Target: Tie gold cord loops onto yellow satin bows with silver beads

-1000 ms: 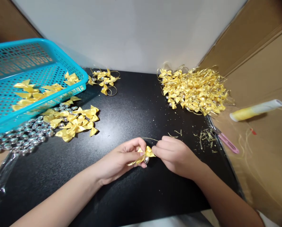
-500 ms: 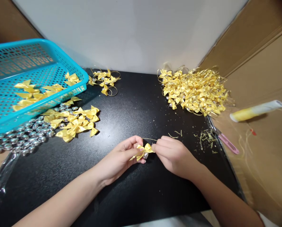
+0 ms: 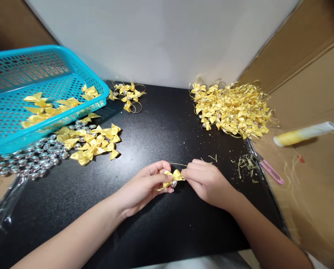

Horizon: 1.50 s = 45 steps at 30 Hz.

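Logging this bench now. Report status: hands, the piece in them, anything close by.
Left hand and right hand both pinching one yellow bow. Small silver bell under it. Table around the hands bare; loose bows off left.

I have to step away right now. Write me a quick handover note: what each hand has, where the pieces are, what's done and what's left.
Left hand and right hand both pinch one yellow bow with a small silver bell and a gold cord over the black table.
Supplies: loose bows and silver bells lie at left; more bows sit in the blue basket.
Done: a big heap of finished bows at the far right, and a few more beside the basket.
Left: this piece is in hand, unfinished; many loose bows and bells remain.
Pink-handled scissors lie at the right edge.
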Tool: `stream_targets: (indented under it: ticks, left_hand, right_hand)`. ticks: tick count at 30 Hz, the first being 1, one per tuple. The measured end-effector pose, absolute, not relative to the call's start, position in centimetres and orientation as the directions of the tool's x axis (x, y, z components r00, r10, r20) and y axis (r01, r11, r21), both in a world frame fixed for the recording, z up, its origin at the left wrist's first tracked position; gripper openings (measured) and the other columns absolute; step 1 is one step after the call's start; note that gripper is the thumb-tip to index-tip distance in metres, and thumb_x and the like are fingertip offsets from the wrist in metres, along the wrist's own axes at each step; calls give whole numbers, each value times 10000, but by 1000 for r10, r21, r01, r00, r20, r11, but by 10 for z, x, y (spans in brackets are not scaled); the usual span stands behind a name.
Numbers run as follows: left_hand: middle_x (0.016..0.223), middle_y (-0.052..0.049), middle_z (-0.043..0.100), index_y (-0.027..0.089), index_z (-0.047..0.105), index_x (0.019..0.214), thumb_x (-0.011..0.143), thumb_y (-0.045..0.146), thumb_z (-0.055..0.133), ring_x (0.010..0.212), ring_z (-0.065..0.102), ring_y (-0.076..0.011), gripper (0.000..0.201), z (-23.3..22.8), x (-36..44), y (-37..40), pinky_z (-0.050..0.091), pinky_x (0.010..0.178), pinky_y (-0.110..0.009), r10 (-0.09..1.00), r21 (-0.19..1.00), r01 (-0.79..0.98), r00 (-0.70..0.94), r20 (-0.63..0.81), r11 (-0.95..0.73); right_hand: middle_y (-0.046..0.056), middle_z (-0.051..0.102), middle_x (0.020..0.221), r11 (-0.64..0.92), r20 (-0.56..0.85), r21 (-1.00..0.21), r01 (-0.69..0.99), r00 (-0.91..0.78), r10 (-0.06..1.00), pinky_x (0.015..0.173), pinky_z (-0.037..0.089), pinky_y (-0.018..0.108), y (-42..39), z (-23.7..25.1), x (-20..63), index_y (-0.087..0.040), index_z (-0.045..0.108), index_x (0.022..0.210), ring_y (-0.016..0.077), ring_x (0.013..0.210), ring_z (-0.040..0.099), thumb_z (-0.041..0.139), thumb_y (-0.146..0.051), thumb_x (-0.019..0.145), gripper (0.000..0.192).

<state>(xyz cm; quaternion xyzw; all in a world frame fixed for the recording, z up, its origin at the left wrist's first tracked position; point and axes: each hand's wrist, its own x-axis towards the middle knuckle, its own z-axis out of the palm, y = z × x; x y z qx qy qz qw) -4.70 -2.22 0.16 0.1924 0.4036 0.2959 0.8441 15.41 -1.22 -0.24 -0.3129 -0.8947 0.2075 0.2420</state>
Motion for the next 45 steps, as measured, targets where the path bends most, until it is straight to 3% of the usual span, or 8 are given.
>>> stream_targets:
  ticks: [7, 13, 17, 22, 29, 45]
  left_hand:
    - [677, 10, 617, 152, 542, 732, 660, 181, 799, 629, 543, -83, 269, 5, -47, -21, 453, 639, -214, 630, 537, -335, 483, -607, 774]
    - [668, 17, 606, 152, 539, 710, 669, 190, 802, 629, 539, -79, 269, 5, -46, -22, 445, 628, -207, 653, 556, -346, 461, -601, 756]
    - [665, 25, 590, 151, 542, 718, 652, 192, 824, 631, 531, -78, 293, 2, -46, -22, 460, 647, -215, 652, 546, -358, 457, -605, 758]
    - [661, 30, 573, 148, 544, 722, 646, 216, 844, 640, 528, -81, 317, 4, -46, -21, 465, 649, -214, 647, 537, -362, 462, -607, 762]
    - [663, 26, 575, 146, 552, 723, 673, 205, 825, 640, 538, -83, 284, 6, -47, -22, 468, 652, -216, 657, 543, -373, 481, -581, 753]
    - [692, 19, 578, 152, 553, 775, 733, 206, 778, 632, 524, -77, 236, -1, -49, -25, 462, 679, -225, 693, 583, -394, 539, -480, 710]
  right_hand:
    - [20, 481, 630, 794, 322, -329, 511, -730, 603, 573, 298, 279, -15, 1, 155, -148, 604, 731, 154, 624, 342, 392, -17, 912, 308]
    - [21, 483, 626, 793, 333, -313, 522, -722, 607, 572, 297, 279, -17, 1, 153, -153, 600, 721, 155, 619, 341, 393, -14, 909, 312]
    - [12, 472, 610, 768, 359, -389, 508, -685, 634, 572, 305, 274, -16, -2, 153, -150, 592, 732, 147, 599, 346, 403, -11, 906, 292]
    - [0, 506, 612, 691, 372, -575, 438, -612, 698, 574, 351, 252, -12, -6, 151, -160, 591, 749, 125, 578, 401, 431, -65, 926, 257]
    - [-8, 561, 638, 517, 260, -766, 381, -552, 792, 568, 390, 229, -10, -6, 150, -173, 623, 774, 109, 589, 493, 497, -95, 896, 191]
    - [-14, 564, 647, 246, 129, -955, 164, -517, 846, 518, 366, 200, -10, -16, 148, -158, 623, 748, 85, 568, 474, 554, -238, 916, 198]
